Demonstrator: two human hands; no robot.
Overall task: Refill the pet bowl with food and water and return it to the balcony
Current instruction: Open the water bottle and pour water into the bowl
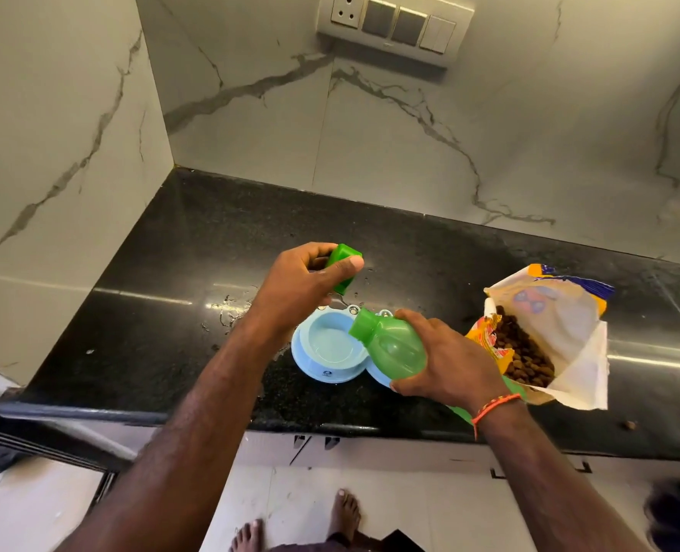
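Light blue plastic pet bowl (332,348) sits on black stone surface (171,272). Right hand (446,360) grips tilted green plastic bottle (394,344) over bowl. Left hand (310,276) holds green cap (344,264) just behind bowl. Open food bag (545,336) right of bowl.

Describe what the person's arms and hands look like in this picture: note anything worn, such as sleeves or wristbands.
Both forearms are bare, with no sleeves in view. The right hand has an orange thread band tied round its wrist, with a strand hanging loose. The left hand shows no band, ring or watch. Neither hand wears a glove.
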